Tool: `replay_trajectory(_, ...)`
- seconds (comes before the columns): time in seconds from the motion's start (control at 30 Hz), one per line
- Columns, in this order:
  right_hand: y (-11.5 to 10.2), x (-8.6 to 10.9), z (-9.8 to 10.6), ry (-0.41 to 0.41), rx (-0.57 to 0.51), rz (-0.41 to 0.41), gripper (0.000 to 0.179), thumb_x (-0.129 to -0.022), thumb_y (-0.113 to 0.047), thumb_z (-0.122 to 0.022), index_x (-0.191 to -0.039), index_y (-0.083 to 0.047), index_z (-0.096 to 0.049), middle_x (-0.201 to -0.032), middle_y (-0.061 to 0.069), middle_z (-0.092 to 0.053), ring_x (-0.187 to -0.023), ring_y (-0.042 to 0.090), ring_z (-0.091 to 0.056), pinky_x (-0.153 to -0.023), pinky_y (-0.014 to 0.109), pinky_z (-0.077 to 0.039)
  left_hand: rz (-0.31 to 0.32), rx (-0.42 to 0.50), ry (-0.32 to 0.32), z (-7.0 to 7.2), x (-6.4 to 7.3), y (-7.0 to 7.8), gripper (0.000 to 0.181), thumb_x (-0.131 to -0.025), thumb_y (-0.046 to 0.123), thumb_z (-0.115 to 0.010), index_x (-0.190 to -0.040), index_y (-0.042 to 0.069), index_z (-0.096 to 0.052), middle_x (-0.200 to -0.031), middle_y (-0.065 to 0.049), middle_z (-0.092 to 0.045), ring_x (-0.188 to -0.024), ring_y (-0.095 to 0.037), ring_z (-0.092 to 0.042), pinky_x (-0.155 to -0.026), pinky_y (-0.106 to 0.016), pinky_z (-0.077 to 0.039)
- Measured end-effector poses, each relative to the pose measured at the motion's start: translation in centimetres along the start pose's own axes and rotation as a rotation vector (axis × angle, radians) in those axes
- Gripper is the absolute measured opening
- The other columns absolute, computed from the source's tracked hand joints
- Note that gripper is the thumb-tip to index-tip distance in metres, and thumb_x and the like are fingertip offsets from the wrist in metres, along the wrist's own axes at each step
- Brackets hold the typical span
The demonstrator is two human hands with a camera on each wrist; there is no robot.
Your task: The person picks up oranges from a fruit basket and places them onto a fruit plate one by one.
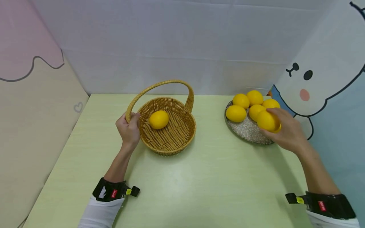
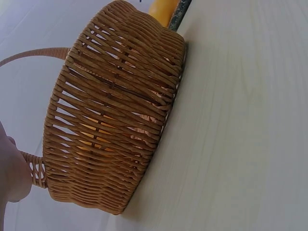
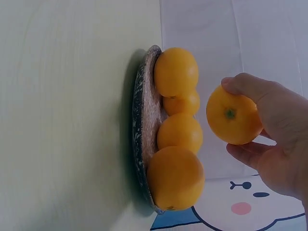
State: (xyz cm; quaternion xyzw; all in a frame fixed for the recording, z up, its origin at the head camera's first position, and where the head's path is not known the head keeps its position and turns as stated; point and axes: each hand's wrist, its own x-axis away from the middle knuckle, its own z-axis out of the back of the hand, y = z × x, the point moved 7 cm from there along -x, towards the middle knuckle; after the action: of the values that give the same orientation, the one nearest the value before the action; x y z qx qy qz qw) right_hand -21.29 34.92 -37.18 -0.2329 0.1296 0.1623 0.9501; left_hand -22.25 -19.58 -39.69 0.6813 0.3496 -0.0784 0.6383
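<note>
My left hand (image 1: 129, 129) grips the handle (image 1: 163, 83) of a round wicker basket (image 1: 174, 137) near its left base. The basket stands on the table with one orange (image 1: 159, 119) inside. My right hand (image 1: 289, 131) holds another orange (image 3: 232, 115) between thumb and fingers, its green stem end showing in the right wrist view. That orange is raised above a speckled plate (image 1: 249, 131), where several oranges (image 1: 236, 113) lie. In the left wrist view the woven side (image 2: 110, 110) of the basket hides most of its inside.
Both things stand on a pale wooden table (image 1: 182, 186), the plate toward the back right. A white cloth wall (image 1: 171, 41) rises behind the table's far edge. At the right is a panel with a cartoon face (image 1: 319, 79).
</note>
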Motion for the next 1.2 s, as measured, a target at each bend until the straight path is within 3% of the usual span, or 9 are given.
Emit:
replay_trajectory(0.13, 0.9, 0.4, -1.1, -0.067, 0.042, -0.029, 0.078, -0.077, -0.017, -0.088, -0.144, 0.001, -0.051, -0.144, 0.027, -0.047, -0.12, 0.045, -0.045, -0.087, 0.065, -0.043, -0.003, -0.004, -0.003, 0.0, 0.0, 0.0, 0.04, -0.094, -0.011, -0.054, -0.06, 0.006, -0.043, -0.047, 0.008, -0.034, -0.039, -0.008, -0.024, -0.036, -0.022, -0.017)
replay_trajectory(0.5, 1.2, 0.6, -3.4, -0.129, 0.103, 0.055, 0.078, -0.074, -0.012, -0.089, -0.14, 0.01, -0.052, -0.135, 0.034, -0.048, -0.117, 0.051, -0.045, -0.093, 0.069, -0.039, -0.018, -0.007, 0.002, 0.0, 0.0, -0.1, 0.039, -0.093, -0.014, -0.053, -0.06, 0.003, -0.042, -0.047, 0.01, -0.035, -0.04, -0.007, -0.025, -0.036, -0.023, -0.017)
replay_trajectory(0.8, 1.8, 0.6, -4.8, -0.207, 0.161, 0.044, 0.081, -0.076, -0.014, -0.088, -0.143, 0.01, -0.05, -0.138, 0.036, -0.046, -0.124, 0.053, -0.04, -0.099, 0.069, -0.037, -0.023, -0.006, -0.003, 0.0, 0.0, -0.1, 0.039, -0.095, -0.009, -0.055, -0.06, 0.001, -0.041, -0.048, 0.009, -0.034, -0.04, -0.008, -0.024, -0.036, -0.023, -0.017)
replay_trajectory(1.2, 1.9, 0.6, -5.7, -0.219, 0.222, 0.086, 0.08, -0.075, -0.015, -0.088, -0.141, 0.01, -0.051, -0.134, 0.035, -0.048, -0.119, 0.052, -0.042, -0.097, 0.067, -0.039, -0.033, 0.002, -0.001, 0.0, -0.1, -0.1, 0.04, -0.093, -0.013, -0.053, -0.061, 0.008, -0.045, -0.048, 0.011, -0.037, -0.04, -0.007, -0.027, -0.036, -0.022, -0.019)
